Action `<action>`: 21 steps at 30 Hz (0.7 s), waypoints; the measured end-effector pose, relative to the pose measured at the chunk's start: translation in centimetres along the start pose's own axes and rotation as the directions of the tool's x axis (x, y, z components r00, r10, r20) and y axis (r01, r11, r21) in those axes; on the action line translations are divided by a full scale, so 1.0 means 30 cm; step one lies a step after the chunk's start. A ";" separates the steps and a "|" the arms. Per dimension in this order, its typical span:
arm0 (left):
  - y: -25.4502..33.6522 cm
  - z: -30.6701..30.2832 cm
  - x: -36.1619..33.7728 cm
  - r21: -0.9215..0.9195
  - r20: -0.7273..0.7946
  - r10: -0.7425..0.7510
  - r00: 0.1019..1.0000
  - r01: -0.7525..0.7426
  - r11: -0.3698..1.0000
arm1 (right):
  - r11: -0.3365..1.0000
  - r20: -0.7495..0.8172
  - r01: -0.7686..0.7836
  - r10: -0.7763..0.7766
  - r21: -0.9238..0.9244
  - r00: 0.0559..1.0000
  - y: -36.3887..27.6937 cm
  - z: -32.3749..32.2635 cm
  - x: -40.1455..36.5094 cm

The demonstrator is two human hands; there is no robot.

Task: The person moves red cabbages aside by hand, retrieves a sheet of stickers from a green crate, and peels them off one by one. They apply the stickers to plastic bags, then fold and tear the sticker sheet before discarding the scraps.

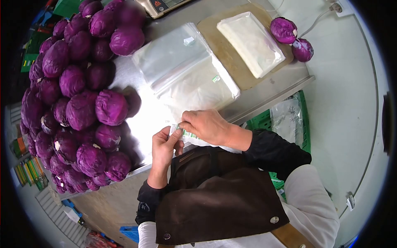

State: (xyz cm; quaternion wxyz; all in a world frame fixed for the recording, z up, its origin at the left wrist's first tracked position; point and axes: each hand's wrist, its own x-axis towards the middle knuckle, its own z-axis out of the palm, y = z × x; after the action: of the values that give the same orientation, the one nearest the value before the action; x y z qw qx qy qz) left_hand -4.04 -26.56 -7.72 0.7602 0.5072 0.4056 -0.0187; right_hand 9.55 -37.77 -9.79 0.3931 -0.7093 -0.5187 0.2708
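Observation:
My left hand and my right hand meet at the table's front edge, close to my apron. Between them is a strip of small white stickers with green print. My left thumb and fingers pinch its end, and my right fingertips are closed on it right beside them. Just beyond my hands lie clear plastic bags in a flat pile. The nearer bag carries a small green-and-white sticker. A large heap of red cabbages covers the left side of the table.
A second stack of plastic bags rests on a tan board. Two red cabbages sit at the right by the wall. A scale stands at the back. Green crates are below the table's right edge.

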 end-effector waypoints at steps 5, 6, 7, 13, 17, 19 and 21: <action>-0.014 -0.002 -0.001 -0.062 0.027 -0.018 0.999 0.019 0.998 | 0.982 -0.032 0.075 -0.082 -0.173 0.996 0.011 0.019 -0.011; -0.019 -0.003 0.000 -0.064 0.024 -0.013 1.000 0.015 0.998 | 0.970 -0.055 0.088 -0.103 -0.226 0.993 0.016 0.022 -0.011; -0.025 -0.005 -0.002 -0.020 0.048 0.001 0.999 0.000 1.000 | 0.970 -0.054 0.091 -0.106 -0.226 0.993 0.024 0.026 -0.012; -0.041 -0.003 -0.006 -0.033 -0.004 -0.027 1.000 0.027 0.999 | 0.929 -0.167 0.171 -0.235 -0.327 0.957 0.046 0.037 -0.001; -0.067 -0.054 -0.027 -0.137 -0.069 -0.077 0.995 0.067 0.988 | 0.999 -0.288 0.003 -0.016 -0.046 0.957 0.069 0.021 0.026; -0.074 -0.122 -0.065 -0.120 -0.109 -0.092 0.990 0.079 0.990 | 0.972 -0.398 -0.119 0.193 0.202 0.897 0.098 -0.003 0.035; -0.088 -0.231 -0.133 -0.114 -0.175 -0.125 0.977 0.106 0.988 | 0.945 -0.414 -0.187 0.289 0.269 0.863 0.167 -0.051 0.040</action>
State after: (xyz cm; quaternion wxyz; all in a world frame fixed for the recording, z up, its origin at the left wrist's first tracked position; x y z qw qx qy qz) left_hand -12.02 -23.91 -8.26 0.7431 0.4419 0.5024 0.0046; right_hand 13.75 -37.83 -13.13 0.5413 -0.7633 -0.2887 0.2025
